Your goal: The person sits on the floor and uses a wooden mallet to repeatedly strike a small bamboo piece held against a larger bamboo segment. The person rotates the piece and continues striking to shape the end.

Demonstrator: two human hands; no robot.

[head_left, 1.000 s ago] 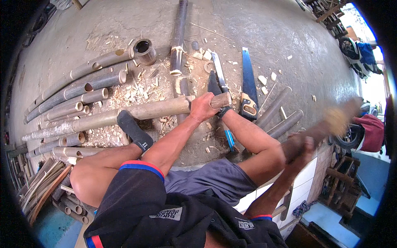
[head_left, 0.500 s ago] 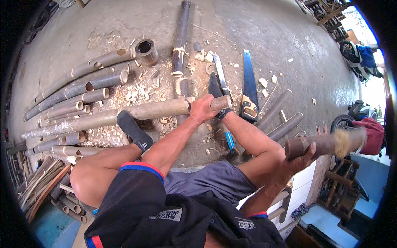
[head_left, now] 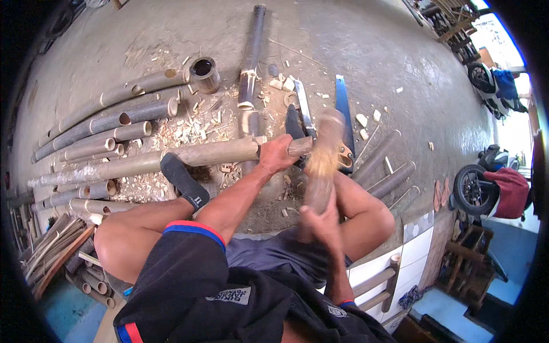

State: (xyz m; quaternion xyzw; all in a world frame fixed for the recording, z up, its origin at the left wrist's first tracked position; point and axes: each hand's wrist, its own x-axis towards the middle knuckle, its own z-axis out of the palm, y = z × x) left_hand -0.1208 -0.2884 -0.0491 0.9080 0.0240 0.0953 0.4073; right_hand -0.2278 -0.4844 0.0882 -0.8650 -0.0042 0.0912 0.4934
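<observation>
1. Left hand (head_left: 276,154): closed around a wooden piece (head_left: 300,146) set at the right-hand end of a long bamboo pole (head_left: 229,151); the blunt end of the piece sticks out past the fist. Whether it carries a blade cannot be told, as the fist hides the join.
2. Right hand (head_left: 325,224): gripping a stout mallet (head_left: 318,190) by its lower part; blurred. Its frayed, pale band lies just beside the blunt end; contact cannot be told.
3. Pole position: lies crosswise, low over the chip-strewn floor, with a socked left foot (head_left: 187,182) overlapping its near edge.
4. Step in hand (judgement): hammering the wooden piece at the pole's end.
5. Next move (judgement): calls for a square hit on the blunt end, left fist steady, knuckles clear of the mallet.
6. Nearby: a saw (head_left: 342,96), partly hidden behind the mallet.
</observation>
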